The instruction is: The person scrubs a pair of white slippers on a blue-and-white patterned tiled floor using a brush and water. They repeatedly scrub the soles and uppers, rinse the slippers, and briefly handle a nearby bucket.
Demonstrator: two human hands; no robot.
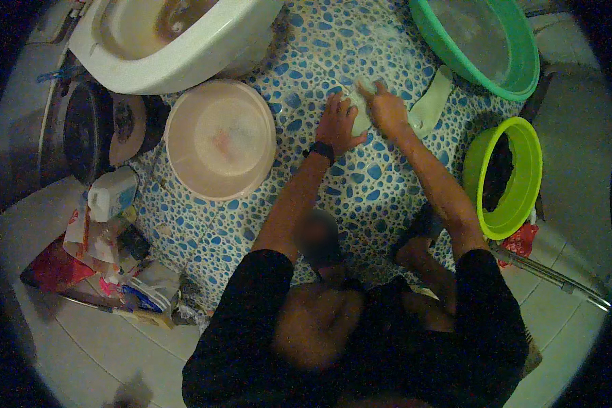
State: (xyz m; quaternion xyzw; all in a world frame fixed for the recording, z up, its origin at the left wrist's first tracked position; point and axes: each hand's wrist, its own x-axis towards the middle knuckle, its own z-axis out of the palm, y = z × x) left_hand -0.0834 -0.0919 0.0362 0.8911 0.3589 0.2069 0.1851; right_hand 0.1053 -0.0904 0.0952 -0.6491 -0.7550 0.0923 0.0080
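A pale wet cloth, perhaps a sock, lies on the pebble-patterned floor beneath both hands. My left hand presses on its left side, fingers spread, with a dark band around the wrist. On its upper right side rests my right hand, fingers bent against the fabric; whether they pinch it is not clear. Just right of that hand a pale sock lies flat on the floor. Whitish suds or water show on the floor around the upper part of the cloth.
A pale pink basin holding water stands at left, below a white toilet bowl. At upper right is a green basin; under it a lime-green basin holds something dark. A white jug and assorted packets sit at lower left.
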